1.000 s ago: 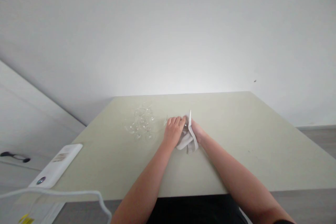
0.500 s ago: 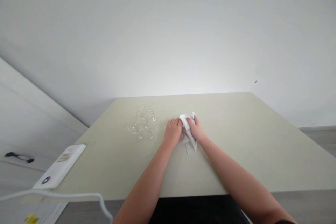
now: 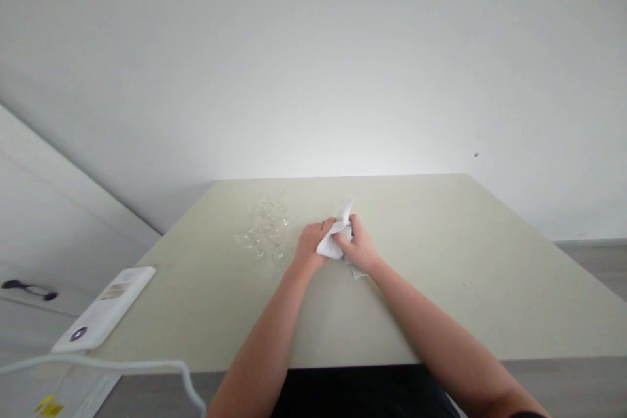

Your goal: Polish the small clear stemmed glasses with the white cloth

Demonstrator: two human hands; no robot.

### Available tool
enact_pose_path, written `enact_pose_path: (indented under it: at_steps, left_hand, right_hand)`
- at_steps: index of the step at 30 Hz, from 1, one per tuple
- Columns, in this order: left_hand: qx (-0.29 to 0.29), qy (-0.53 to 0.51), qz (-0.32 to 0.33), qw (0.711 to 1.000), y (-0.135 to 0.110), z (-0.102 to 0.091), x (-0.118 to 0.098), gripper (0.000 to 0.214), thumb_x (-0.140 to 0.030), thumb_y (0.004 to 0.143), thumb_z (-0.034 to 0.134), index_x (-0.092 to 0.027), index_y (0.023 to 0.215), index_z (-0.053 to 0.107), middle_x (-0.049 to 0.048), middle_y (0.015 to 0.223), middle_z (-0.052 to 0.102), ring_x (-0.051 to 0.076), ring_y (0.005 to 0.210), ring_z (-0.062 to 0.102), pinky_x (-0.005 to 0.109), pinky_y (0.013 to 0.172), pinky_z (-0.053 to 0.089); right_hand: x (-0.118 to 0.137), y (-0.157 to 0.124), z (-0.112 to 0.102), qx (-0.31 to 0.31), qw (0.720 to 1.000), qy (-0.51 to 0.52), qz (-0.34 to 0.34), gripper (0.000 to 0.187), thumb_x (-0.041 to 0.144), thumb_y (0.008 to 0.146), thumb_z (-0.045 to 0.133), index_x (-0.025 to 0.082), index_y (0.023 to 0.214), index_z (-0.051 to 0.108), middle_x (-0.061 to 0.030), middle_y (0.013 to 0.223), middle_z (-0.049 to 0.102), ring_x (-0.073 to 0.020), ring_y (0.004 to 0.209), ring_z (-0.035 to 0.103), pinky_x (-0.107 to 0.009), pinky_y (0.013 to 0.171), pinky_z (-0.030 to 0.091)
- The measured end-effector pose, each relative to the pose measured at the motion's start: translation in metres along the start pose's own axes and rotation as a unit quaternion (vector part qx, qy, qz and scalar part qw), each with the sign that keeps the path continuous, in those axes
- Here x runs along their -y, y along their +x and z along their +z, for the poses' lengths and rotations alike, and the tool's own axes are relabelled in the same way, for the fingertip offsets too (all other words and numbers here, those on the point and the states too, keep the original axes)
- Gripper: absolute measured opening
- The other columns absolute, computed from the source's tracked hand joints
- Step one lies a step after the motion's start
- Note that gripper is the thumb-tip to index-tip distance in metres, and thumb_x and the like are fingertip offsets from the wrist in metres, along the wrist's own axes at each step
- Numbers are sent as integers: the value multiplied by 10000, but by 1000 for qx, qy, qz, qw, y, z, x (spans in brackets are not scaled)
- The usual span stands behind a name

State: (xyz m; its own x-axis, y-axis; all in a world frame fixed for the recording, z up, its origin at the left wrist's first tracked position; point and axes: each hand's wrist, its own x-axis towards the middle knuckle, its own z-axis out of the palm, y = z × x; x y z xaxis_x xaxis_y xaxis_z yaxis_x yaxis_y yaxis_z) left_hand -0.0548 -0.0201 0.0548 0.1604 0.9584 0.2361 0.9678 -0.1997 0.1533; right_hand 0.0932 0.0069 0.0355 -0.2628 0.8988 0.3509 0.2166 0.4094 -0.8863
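Observation:
A crumpled white cloth (image 3: 337,241) is bunched between my two hands over the middle of the table. My right hand (image 3: 361,248) grips it, thumb pressed into the folds, with one end sticking up and a corner hanging below. My left hand (image 3: 312,240) is closed at the cloth's left side, its fingers curled. Whatever lies inside that grip is covered by the cloth and fingers. Just left of it stands a cluster of clear glassware (image 3: 267,228), see-through with thin rims; the separate pieces are hard to tell apart.
The pale table (image 3: 465,261) has its back edge against a white wall (image 3: 313,65). At its left edge lies a white flat box (image 3: 105,310). A white cable (image 3: 122,364) crosses the lower left, near a cabinet with a dark handle (image 3: 29,290).
Both hands have shifted slightly left and the right hand has turned. The cloth has folded over toward my left hand, and one end now points upward. The glassware stays put.

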Motion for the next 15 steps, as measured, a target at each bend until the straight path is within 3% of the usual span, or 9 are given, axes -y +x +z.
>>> enact_pose_path:
  at_steps: [2, 4, 8, 12, 15]
  left_hand:
    - [-68, 36, 31, 997, 0, 3, -8, 371, -243, 915, 420, -185, 1278, 467, 112, 1072, 646, 258, 1054, 580, 379, 945, 379]
    - [-100, 58, 42, 992, 1, 6, -14, 347, -215, 912, 413, -183, 1249, 489, 118, 1054, 641, 263, 1042, 578, 395, 933, 382]
    - [-68, 23, -29, 997, 3, 7, -12, 227, -285, 902, 469, -203, 1106, 527, 77, 883, 666, 238, 887, 636, 332, 783, 419]
    - [-24, -32, -109, 993, 2, 4, -2, 266, -317, 892, 494, -231, 1143, 475, 32, 778, 674, 220, 764, 660, 271, 616, 378]
    - [-17, -52, -127, 990, 2, 2, 2, 273, -349, 872, 530, -241, 1116, 473, 33, 812, 688, 221, 772, 666, 261, 585, 357]
  right_hand:
    - [-5, 2, 6, -23, 984, 133, 120, 318, 506, 831, 504, 212, 951, 488, -8, 787, 544, -182, 728, 538, -303, 677, 458]
    - [-6, 4, 7, -21, 960, 226, 164, 348, 539, 846, 469, 212, 963, 491, -5, 789, 550, -173, 726, 544, -290, 669, 465]
    - [2, 2, -2, 28, 982, 176, 59, 388, 466, 792, 631, 214, 1036, 464, 11, 825, 539, -161, 749, 537, -265, 675, 466]
    - [6, 0, -12, 103, 988, 94, -59, 597, 341, 719, 732, 193, 1198, 409, -47, 1054, 541, -203, 959, 545, -312, 826, 479]
    - [2, 2, -14, 119, 983, 126, -56, 505, 349, 777, 665, 190, 1194, 429, -56, 1078, 546, -205, 978, 546, -321, 843, 480]
